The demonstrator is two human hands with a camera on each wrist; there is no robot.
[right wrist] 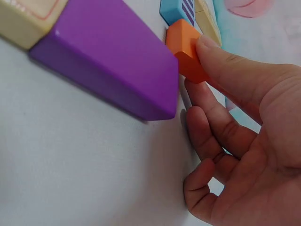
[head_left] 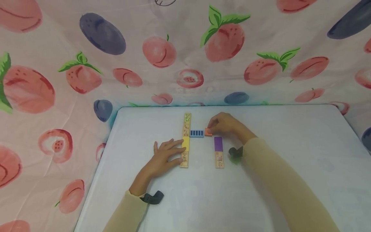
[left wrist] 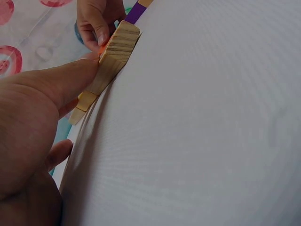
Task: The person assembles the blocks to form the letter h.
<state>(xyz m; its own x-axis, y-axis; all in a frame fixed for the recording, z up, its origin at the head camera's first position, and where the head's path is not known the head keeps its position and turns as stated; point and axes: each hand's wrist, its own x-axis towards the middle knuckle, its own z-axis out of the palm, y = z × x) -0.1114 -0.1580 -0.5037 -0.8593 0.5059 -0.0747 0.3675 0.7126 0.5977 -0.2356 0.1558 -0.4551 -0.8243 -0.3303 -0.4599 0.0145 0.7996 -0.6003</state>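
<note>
My right hand (head_left: 225,125) pinches a small orange block (right wrist: 181,40) between thumb and fingers, low over the table. Just left of it lies a light-blue block (head_left: 197,133) with dark bars. That one meets a straight column of printed wooden blocks (head_left: 186,125) and a yellow block (head_left: 186,144). With fingers spread, my left hand (head_left: 163,158) touches the column's left side, at the yellow block and the lower wooden block (head_left: 184,162). A purple block (right wrist: 110,56) lies flat just below the orange one, end to end with another printed wooden block (head_left: 219,160).
The white table (head_left: 261,193) carries the blocks near its back middle. Behind and to the left hangs a fruit-printed cloth (head_left: 130,29). A dark band (head_left: 153,197) sits at my left cuff, and another dark piece (head_left: 236,151) at the right one.
</note>
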